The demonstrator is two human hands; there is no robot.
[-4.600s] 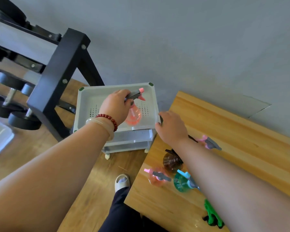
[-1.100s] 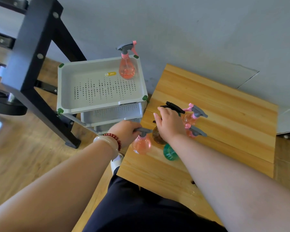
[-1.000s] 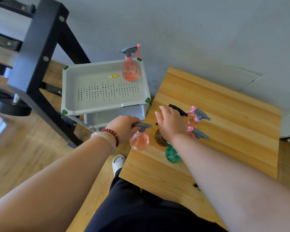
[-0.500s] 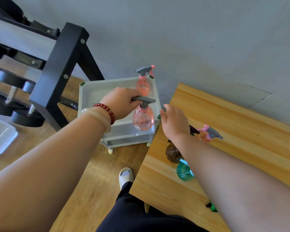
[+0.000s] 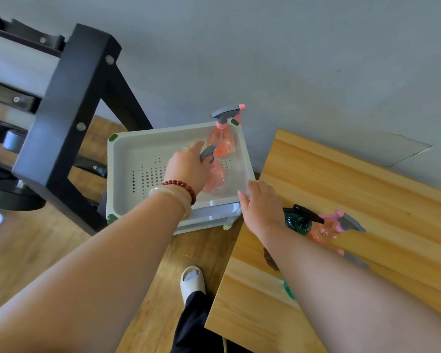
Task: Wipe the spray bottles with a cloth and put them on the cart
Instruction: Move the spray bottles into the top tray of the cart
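My left hand (image 5: 187,169) grips the grey trigger head of a pink spray bottle (image 5: 216,177) and holds it inside the top tray of the grey cart (image 5: 127,159). Another pink spray bottle (image 5: 223,138) stands upright in the tray's far right corner. My right hand (image 5: 261,207), fingers straight, rests at the near right corner of the cart, by the table edge. On the wooden table (image 5: 354,189) a dark green bottle with a black head (image 5: 298,221) and a pink bottle with a grey head (image 5: 336,225) stand beside my right forearm. No cloth is in view.
A black weight rack (image 5: 69,103) with dumbbells stands left of the cart. Further bottles (image 5: 289,291) are partly hidden behind my right forearm. A white slipper (image 5: 192,281) is on the wooden floor between cart and table. The grey wall is behind.
My left hand has carried the pink bottle from the table edge over the cart's rim and down into the top tray. My right hand has moved from the table's bottles to the cart's corner.
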